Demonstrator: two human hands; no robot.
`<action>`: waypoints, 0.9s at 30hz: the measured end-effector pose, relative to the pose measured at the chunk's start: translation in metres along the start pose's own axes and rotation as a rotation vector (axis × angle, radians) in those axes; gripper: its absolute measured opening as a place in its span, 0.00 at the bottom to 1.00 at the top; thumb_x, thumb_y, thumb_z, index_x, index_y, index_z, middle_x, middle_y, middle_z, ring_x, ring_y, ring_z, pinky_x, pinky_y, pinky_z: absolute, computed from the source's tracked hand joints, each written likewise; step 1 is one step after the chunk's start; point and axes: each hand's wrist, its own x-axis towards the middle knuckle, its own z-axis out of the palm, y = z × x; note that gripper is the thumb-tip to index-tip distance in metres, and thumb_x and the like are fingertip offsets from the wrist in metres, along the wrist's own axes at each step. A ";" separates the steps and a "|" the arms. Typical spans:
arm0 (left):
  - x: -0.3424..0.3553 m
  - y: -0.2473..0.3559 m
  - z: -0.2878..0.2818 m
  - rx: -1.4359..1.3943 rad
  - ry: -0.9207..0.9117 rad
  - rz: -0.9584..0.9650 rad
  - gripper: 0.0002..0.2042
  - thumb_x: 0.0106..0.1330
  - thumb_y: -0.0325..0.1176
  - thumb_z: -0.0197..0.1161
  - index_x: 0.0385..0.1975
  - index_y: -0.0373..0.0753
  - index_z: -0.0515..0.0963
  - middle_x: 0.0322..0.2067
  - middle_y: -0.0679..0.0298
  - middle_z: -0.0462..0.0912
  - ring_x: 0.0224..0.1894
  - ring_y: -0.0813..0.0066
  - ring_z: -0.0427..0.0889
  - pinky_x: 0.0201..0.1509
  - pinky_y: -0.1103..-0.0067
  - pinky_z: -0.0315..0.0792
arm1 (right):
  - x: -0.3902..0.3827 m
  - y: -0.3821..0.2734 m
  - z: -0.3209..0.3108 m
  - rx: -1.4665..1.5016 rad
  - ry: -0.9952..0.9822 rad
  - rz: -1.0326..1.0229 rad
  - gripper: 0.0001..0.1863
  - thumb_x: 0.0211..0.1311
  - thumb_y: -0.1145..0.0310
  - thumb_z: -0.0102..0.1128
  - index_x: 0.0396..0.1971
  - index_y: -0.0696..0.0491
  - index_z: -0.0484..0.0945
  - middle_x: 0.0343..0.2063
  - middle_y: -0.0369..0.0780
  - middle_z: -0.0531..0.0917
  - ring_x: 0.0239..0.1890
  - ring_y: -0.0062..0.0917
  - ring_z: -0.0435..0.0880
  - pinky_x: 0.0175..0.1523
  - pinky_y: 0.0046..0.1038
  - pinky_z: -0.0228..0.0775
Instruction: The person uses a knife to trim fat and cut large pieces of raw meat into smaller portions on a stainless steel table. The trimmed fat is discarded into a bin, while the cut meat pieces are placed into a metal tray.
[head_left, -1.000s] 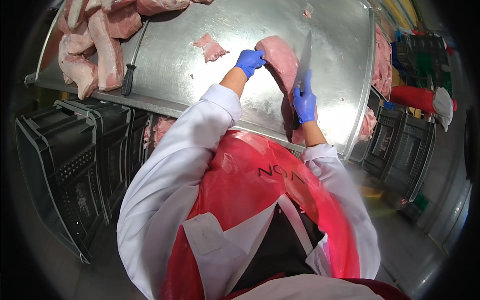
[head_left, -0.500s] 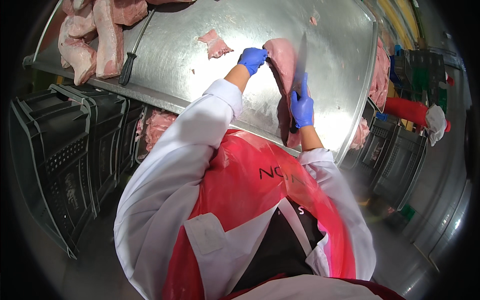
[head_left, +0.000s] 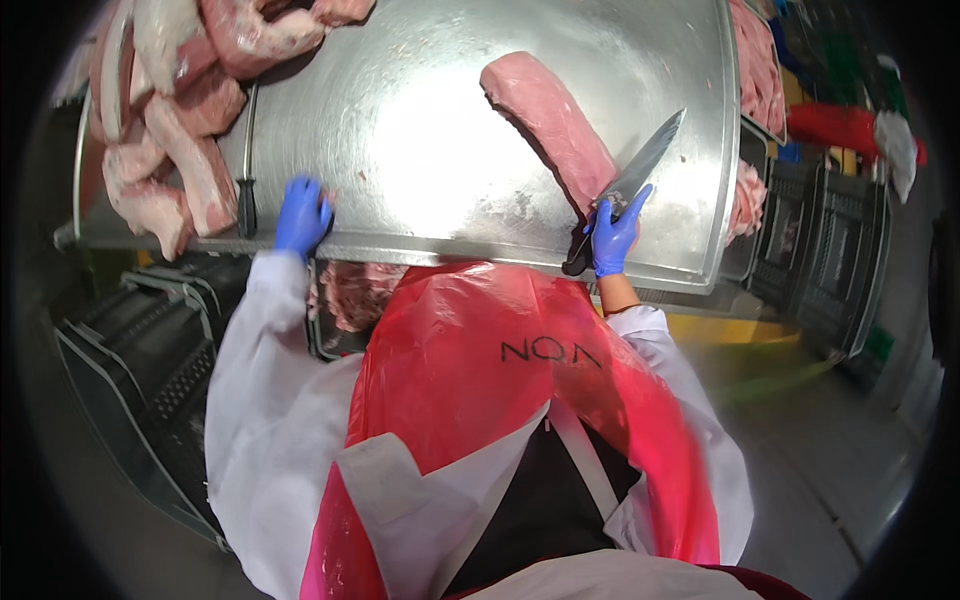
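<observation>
A long pink piece of meat (head_left: 545, 115) lies diagonally on the steel table (head_left: 380, 60). My right hand (head_left: 614, 230) grips a large knife (head_left: 650, 150) beside its lower end, index finger along the blade's base. My left hand (head_left: 303, 215) is at the table's front edge on the left, fingers curled on a small meat scrap (head_left: 331, 197), mostly hidden and slightly blurred. A black-handled sharpening steel (head_left: 246, 205) lies just left of that hand.
Several meat cuts (head_left: 190, 165) are heaped at the table's left. Meat (head_left: 755, 65) sits beyond the right edge and in a container (head_left: 355, 300) below the front edge. Dark crates (head_left: 140, 370) stand low left and right (head_left: 800, 260). A red object with white cloth (head_left: 850, 130) is at far right.
My left hand has left the long piece, moving down-left to the front edge. The scrap at mid-table is gone from its place. The knife has lowered, now tilted rightward beside the meat.
</observation>
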 end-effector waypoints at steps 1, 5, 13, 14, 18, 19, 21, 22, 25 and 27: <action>-0.028 0.008 -0.021 0.074 -0.097 -0.045 0.10 0.61 0.31 0.65 0.35 0.34 0.72 0.39 0.45 0.72 0.45 0.40 0.71 0.50 0.55 0.68 | 0.000 -0.013 -0.002 0.024 0.012 0.010 0.47 0.66 0.74 0.57 0.78 0.49 0.38 0.31 0.43 0.83 0.24 0.25 0.80 0.29 0.28 0.73; -0.088 0.011 -0.074 0.249 -0.409 -0.203 0.14 0.63 0.38 0.64 0.38 0.32 0.75 0.40 0.46 0.74 0.47 0.41 0.73 0.50 0.55 0.69 | 0.006 0.004 -0.018 0.260 0.090 0.175 0.45 0.67 0.75 0.59 0.78 0.51 0.43 0.27 0.39 0.80 0.21 0.22 0.79 0.24 0.26 0.73; 0.196 0.200 0.013 -0.074 -0.241 0.456 0.38 0.45 0.41 0.76 0.59 0.37 0.71 0.59 0.47 0.72 0.64 0.46 0.68 0.68 0.58 0.63 | 0.059 0.073 -0.032 0.111 0.013 0.111 0.16 0.71 0.64 0.56 0.50 0.58 0.68 0.31 0.49 0.82 0.28 0.38 0.84 0.36 0.40 0.75; 0.244 0.239 0.036 -0.162 -0.197 0.607 0.40 0.44 0.42 0.78 0.60 0.38 0.70 0.61 0.47 0.71 0.66 0.46 0.67 0.69 0.58 0.62 | 0.065 0.079 -0.034 0.118 0.065 0.018 0.15 0.70 0.64 0.55 0.49 0.57 0.69 0.36 0.52 0.83 0.37 0.48 0.85 0.42 0.43 0.76; 0.348 0.297 0.093 -0.057 -0.724 0.505 0.49 0.32 0.49 0.85 0.61 0.37 0.73 0.62 0.50 0.73 0.62 0.50 0.74 0.65 0.65 0.69 | 0.113 0.079 -0.023 0.018 0.091 -0.149 0.14 0.69 0.66 0.57 0.47 0.58 0.68 0.33 0.54 0.84 0.38 0.52 0.85 0.41 0.46 0.75; 0.363 0.309 0.101 -0.032 -0.907 0.405 0.50 0.29 0.50 0.86 0.60 0.36 0.75 0.61 0.51 0.75 0.60 0.51 0.76 0.63 0.65 0.71 | 0.126 0.081 -0.026 0.004 0.083 -0.150 0.14 0.69 0.66 0.56 0.47 0.58 0.68 0.33 0.55 0.84 0.38 0.53 0.85 0.41 0.46 0.75; 0.371 0.328 0.108 0.068 -1.067 0.260 0.52 0.26 0.52 0.86 0.59 0.37 0.76 0.60 0.52 0.76 0.58 0.52 0.78 0.61 0.67 0.73 | 0.139 0.081 -0.029 -0.008 0.033 -0.124 0.15 0.69 0.66 0.56 0.48 0.58 0.67 0.33 0.57 0.83 0.38 0.55 0.83 0.41 0.48 0.74; 0.368 0.332 0.109 0.120 -1.150 0.175 0.53 0.24 0.53 0.87 0.59 0.37 0.77 0.60 0.53 0.76 0.57 0.53 0.80 0.60 0.67 0.74 | 0.150 0.082 -0.037 0.015 -0.027 -0.109 0.15 0.70 0.65 0.55 0.49 0.58 0.66 0.33 0.59 0.82 0.38 0.58 0.82 0.40 0.50 0.72; 0.317 0.334 0.114 0.163 -0.683 0.300 0.43 0.31 0.50 0.84 0.52 0.38 0.77 0.49 0.52 0.80 0.50 0.50 0.81 0.55 0.63 0.75 | 0.164 0.075 -0.055 -0.035 -0.095 -0.089 0.16 0.74 0.60 0.50 0.49 0.57 0.65 0.33 0.60 0.82 0.39 0.59 0.82 0.41 0.51 0.72; 0.277 0.344 0.103 0.167 -0.437 0.306 0.38 0.35 0.48 0.81 0.49 0.38 0.76 0.44 0.51 0.81 0.47 0.49 0.82 0.53 0.61 0.75 | 0.168 0.068 -0.062 -0.080 -0.134 -0.093 0.16 0.74 0.59 0.48 0.48 0.56 0.65 0.34 0.60 0.82 0.39 0.59 0.82 0.41 0.52 0.72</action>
